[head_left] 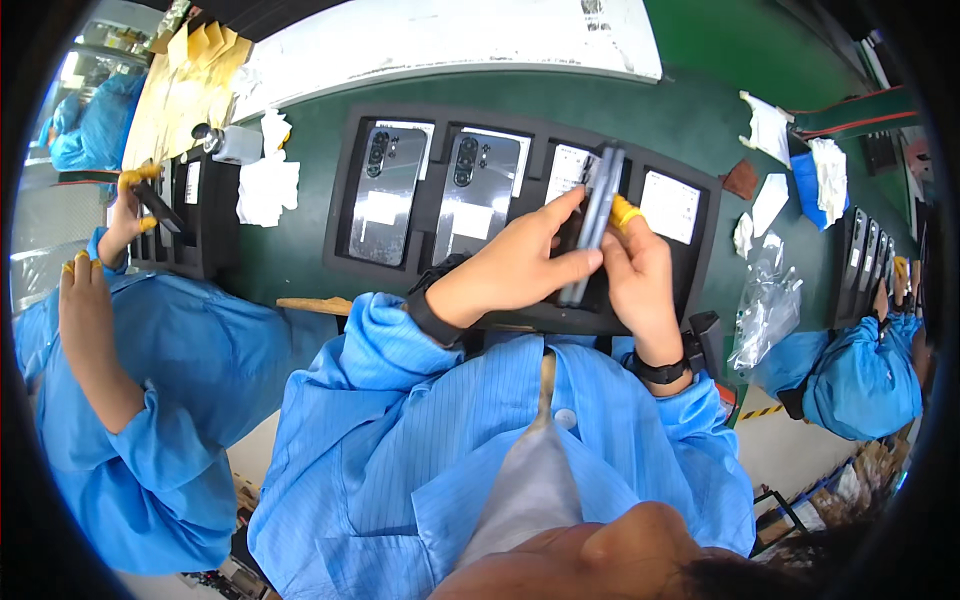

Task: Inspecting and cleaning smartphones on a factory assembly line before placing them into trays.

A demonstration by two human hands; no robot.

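Blue striped jacket cloth fills the space on the near side of the foam tray, its sleeves ending short of dark wristbands. Reaching over the tray's near edge, the left hand and right hand share a slim phone, which stands nearly edge-on and tilted above the tray's third compartment from the left. Left thumb and forefinger are parted by little more than its thickness, both tips against its left side, the thumb lower. Right fingers, yellow cots on some tips, curl close along its right side; exactly which of them touch it is hard to tell. Within the tray, two glossy grey phones lie camera side up in the two left compartments; a printed white label shows in the rightmost. Just right of the tray lies a clear plastic bag, and left of it, crumpled white paper. Beyond the tray's far edge stretches a long white panel.
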